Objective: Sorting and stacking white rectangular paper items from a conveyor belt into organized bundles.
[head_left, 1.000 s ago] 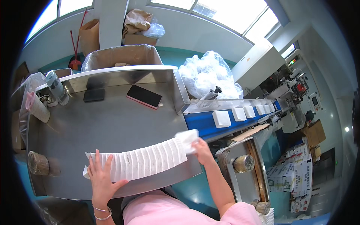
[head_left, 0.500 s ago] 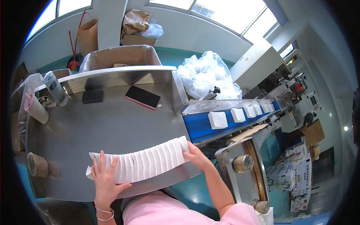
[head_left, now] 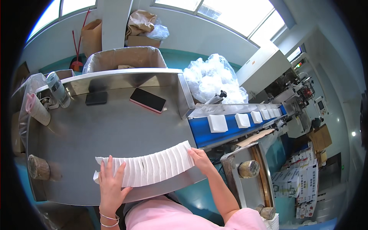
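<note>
White, pleated, long: 1 row of folded paper pads (head_left: 147,168) lies along the near edge of the steel table (head_left: 115,134), which we take as our landmark throughout.

Item 1, left hand (head_left: 111,186): flat on top of the row at the table's near-left part, fingers spread wide and pressing down, gripping nothing.

Item 2, right hand (head_left: 201,161): at the row's other end, by the table's near-right corner, fingers bent against the end face of the row. It pushes rather than clasps; we cannot tell whether the thumb hooks under.

Item 3, blue conveyor belt (head_left: 245,128): just off the table's right side, carrying 4 or so single white squares (head_left: 217,123) spaced apart.

Item 4, phone with a red edge (head_left: 147,100): at the table's far middle, well apart from the row. A dark flat case (head_left: 96,98) lies to its left.

Item 5, clear bottle (head_left: 58,90): at the table's far-left corner. A bag of white goods (head_left: 214,78) sits beyond the far-right corner.

Step in hand, as we judge it: squaring and bunching the row between both hands. The next move, in our view, calls for even pressure from both ends so that the middle does not buckle or fan out, and a clean parting of a small batch at the right end.
</note>
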The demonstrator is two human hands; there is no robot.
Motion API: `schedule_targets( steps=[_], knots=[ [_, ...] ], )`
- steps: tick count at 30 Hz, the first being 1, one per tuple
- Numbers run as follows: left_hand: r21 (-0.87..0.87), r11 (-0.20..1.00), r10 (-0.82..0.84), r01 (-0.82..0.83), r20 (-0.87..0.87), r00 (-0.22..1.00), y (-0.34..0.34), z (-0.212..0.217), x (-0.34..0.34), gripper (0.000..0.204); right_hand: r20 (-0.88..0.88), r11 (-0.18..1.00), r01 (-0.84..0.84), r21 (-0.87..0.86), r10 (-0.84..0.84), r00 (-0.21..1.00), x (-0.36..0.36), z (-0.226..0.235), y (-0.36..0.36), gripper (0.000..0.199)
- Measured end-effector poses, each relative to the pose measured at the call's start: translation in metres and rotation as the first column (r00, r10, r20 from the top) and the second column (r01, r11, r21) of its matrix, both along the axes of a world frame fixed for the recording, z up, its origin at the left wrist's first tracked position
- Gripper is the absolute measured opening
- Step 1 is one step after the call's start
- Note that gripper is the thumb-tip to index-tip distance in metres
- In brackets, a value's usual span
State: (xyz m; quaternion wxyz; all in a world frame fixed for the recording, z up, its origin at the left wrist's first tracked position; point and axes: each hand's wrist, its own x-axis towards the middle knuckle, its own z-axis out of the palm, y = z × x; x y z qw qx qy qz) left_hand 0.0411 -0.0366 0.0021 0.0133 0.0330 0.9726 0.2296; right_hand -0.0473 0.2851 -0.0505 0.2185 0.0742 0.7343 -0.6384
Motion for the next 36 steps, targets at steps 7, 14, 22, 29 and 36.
schedule_targets(
  steps=[7,14,22,29,36],
  knots=[
    [0.024,1.0,-0.012,0.012,-0.008,1.0,0.0,0.004,0.0,0.078,0.139,0.743,0.569,-0.352,-0.56,0.817,-0.021,-0.031,0.046,0.031],
    [0.057,0.997,-0.049,0.051,-0.036,0.998,0.002,0.005,-0.004,0.073,-0.085,0.99,-0.12,0.08,0.126,0.988,-0.006,-0.002,0.007,0.044],
    [0.061,0.997,-0.054,0.055,-0.018,0.998,0.002,0.007,-0.003,0.07,-0.151,0.998,0.032,-0.053,-0.04,0.988,-0.009,-0.025,0.027,0.031],
    [0.091,0.993,-0.073,0.074,-0.012,0.997,0.003,0.007,-0.004,0.068,0.083,0.915,0.389,-0.109,-0.381,0.921,-0.006,-0.007,0.02,0.052],
    [0.106,0.988,-0.108,0.108,-0.013,0.994,0.005,0.007,-0.007,0.067,0.052,0.999,0.011,-0.044,-0.008,0.999,-0.002,0.006,0.007,0.034]
  ],
)
